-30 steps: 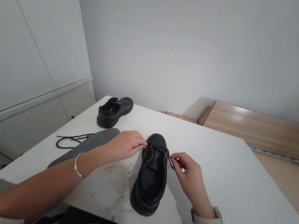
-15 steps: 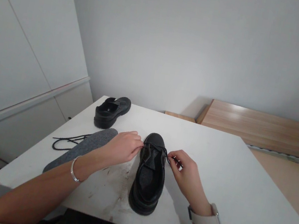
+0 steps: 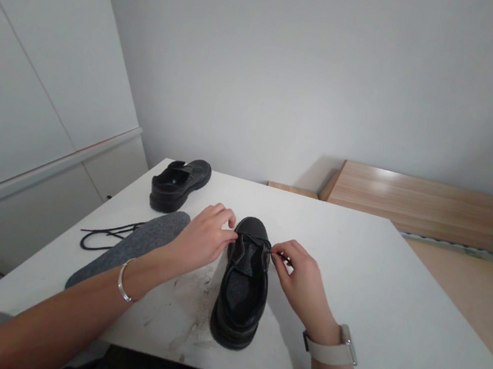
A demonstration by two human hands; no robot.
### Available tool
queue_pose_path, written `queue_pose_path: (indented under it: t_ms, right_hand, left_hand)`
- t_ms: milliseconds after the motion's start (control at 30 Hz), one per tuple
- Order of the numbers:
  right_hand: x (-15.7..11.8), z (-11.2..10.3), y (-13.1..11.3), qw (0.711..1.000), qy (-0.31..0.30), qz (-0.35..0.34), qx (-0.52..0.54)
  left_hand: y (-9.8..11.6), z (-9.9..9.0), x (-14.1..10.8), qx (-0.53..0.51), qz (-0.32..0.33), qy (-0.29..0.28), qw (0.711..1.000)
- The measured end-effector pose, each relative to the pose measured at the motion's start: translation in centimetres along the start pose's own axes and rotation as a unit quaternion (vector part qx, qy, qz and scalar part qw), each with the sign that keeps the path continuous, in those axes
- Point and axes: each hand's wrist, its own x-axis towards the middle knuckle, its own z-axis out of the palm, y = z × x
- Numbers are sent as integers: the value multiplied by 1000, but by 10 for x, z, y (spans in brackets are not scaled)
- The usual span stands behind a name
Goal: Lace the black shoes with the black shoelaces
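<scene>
Near shoe [image 3: 247, 266] sits upright on the white table [image 3: 350, 247], toe pointing far, between our hands. Our right hand [image 3: 303, 278] pinches the black lace [image 3: 285, 259] just right of the shoe. Our left hand [image 3: 203, 235] has thumb and finger narrowed at the left eyelet flap; can't tell if they grip lace.

Risks: uneven pull could drag lace back through an eyelet; sideways tug could twist the unbraced shoe. Left forearm over the grey insole [image 3: 140, 245] could knock it.
</scene>
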Motion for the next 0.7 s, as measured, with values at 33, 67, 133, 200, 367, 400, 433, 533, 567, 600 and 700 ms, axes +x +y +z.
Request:
queue_pose_path:
  t_ms: [33, 67, 133, 200, 367, 400, 433, 533, 567, 600, 700]
  right_hand:
    - [1, 1, -1, 1000, 3, -8, -12]
    - [1, 1, -3, 999, 9, -18, -26]
    - [3, 3, -5, 998, 24, -30, -55]
    - [4, 5, -7, 997, 30, -26, -60]
    - [2, 6, -14, 999, 11, 1, -35]
    - [1, 5, -18, 999, 6, 6, -40]
    - [1, 3, -22, 999, 1, 10, -47]
    - [-1, -2, -37, 997, -21, 21, -70]
    - [-2, -4, -43, 996, -31, 23, -83]
    - [-2, -5, -48, 993, -45, 23, -103]
    - [1, -5, -61, 977, -92, 20, -190]
  left_hand:
    - [0, 0, 0, 1, -1, -3, 1000]
    - [1, 1, 0, -2, -3, -9, 1000]
    - [1, 2, -1, -17, -13, -22, 1000]
    - [1, 4, -1, -40, -28, -31, 998]
    - [8, 1, -2, -75, -64, -47, 994]
    - [11, -2, -2, -76, -72, -52, 993]
    - [14, -4, -2, -78, -81, -59, 992]
    - [22, -13, 0, -82, -90, -83, 989]
    - [25, -16, 2, -77, -84, -94, 989]
    - [28, -19, 4, -67, -77, -108, 989]
    - [34, -24, 11, -22, -70, -148, 986]
